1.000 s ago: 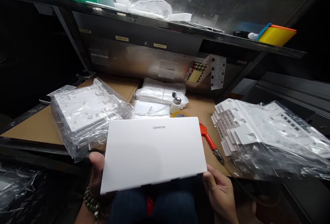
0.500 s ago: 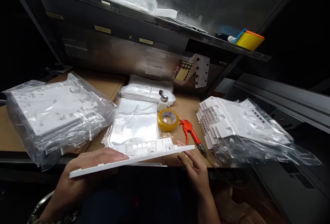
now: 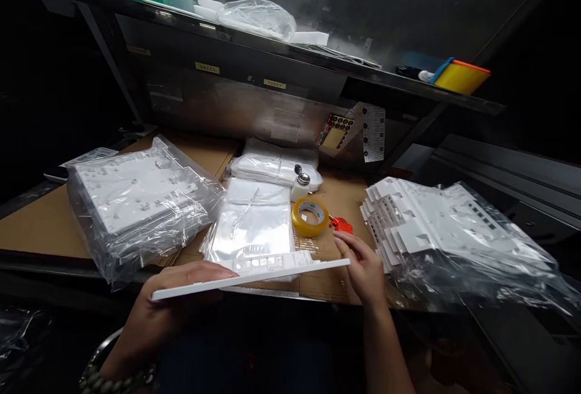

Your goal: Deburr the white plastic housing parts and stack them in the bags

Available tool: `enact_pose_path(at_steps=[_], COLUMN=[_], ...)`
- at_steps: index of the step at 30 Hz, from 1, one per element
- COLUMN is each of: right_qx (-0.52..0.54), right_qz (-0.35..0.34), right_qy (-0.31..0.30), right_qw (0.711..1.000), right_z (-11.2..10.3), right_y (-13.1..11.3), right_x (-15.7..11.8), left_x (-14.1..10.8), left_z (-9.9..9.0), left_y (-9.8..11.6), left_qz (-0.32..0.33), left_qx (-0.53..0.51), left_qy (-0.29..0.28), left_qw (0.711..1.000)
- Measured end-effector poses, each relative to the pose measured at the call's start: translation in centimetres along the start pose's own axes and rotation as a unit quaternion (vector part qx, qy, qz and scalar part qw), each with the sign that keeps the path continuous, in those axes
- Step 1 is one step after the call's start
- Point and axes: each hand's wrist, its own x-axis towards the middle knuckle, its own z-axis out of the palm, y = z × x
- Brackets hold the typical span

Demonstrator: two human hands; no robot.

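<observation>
My left hand [image 3: 181, 285] grips a thin white plastic panel [image 3: 272, 274] by its left end, seen nearly edge-on above the table's front edge. Molded openings show on its upper side. Just beyond the panel's right end, my right hand [image 3: 365, 270] has its fingers curled around the handle of a red air blow gun [image 3: 341, 224]. Only the gun's head shows; the hand covers the rest. Left of the gun lies a roll of yellow tape [image 3: 298, 218]. Flat clear plastic bags [image 3: 258, 218] are stacked behind the panel.
Bagged white panels stand at the left [image 3: 136, 188] and more bagged panels at the right [image 3: 454, 218]. Behind the tape is a small pump bottle [image 3: 300, 188], beside a bundle of plastic bags [image 3: 272, 161]. A metal shelf [image 3: 318, 58] crosses above, holding a yellow container [image 3: 460, 76].
My right hand has left the panel's right end and moved onto the air blow gun. My left hand still holds the panel. The view has shifted, so the scene sits farther right.
</observation>
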Motion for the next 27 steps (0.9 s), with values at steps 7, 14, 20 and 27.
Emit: enact_pose_path(at_steps=[7, 14, 20, 27], right_qx=[-0.171, -0.242, -0.087, 0.046], right_qz=[0.047, 0.1, 0.051, 0.018], right_qy=[-0.159, -0.253, -0.212, -0.111], right_qw=[0.971, 0.931, 0.972, 0.993], right_z=[4.2, 8.6, 5.4, 5.9], right_y=[-2.3, -2.7, -2.4, -2.0], right_x=[10.9, 13.0, 15.7, 20.4], left_x=[-1.2, -1.3, -2.2, -2.3], left_z=[0.8, 2.3, 2.6, 2.7], left_y=[0.2, -3.6, -6.2, -6.2], left_qz=[-0.134, -0.013, 0.013, 0.004], left_qx=[0.002, 0.146, 0.217, 0.188], left_qy=[0.168, 0.24, 0.119, 0.096], left_qw=[0.977, 0.96, 0.969, 0.977])
